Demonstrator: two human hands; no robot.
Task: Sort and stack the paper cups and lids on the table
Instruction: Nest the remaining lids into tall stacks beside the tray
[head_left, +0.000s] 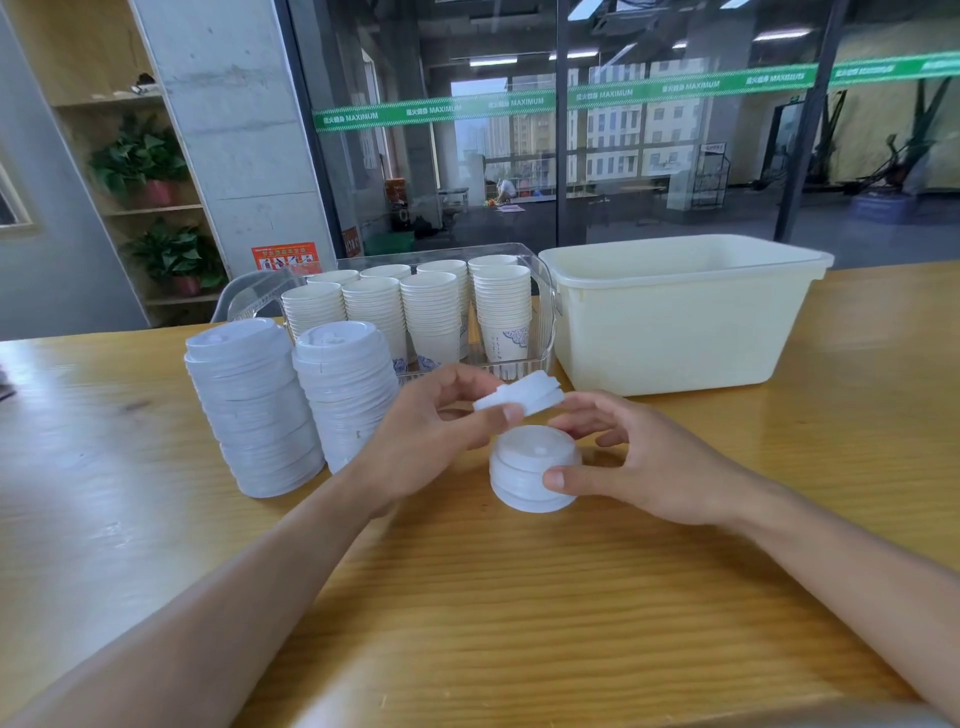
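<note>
My left hand (431, 436) pinches a single white lid (524, 397), tilted, just above a short stack of white lids (530, 470) standing on the wooden table (519, 597). My right hand (634, 462) curls round that short stack, thumb on its front side and fingers behind it. Two tall stacks of white lids (254, 410) (345, 389) stand to the left of my hands. Behind them, a clear plastic tray (543, 291) holds several stacks of white paper cups (431, 312).
A large cream plastic bin (685, 312) stands at the back right of the table, its inside hidden. A glass wall and a shelf with potted plants lie beyond the table's far edge.
</note>
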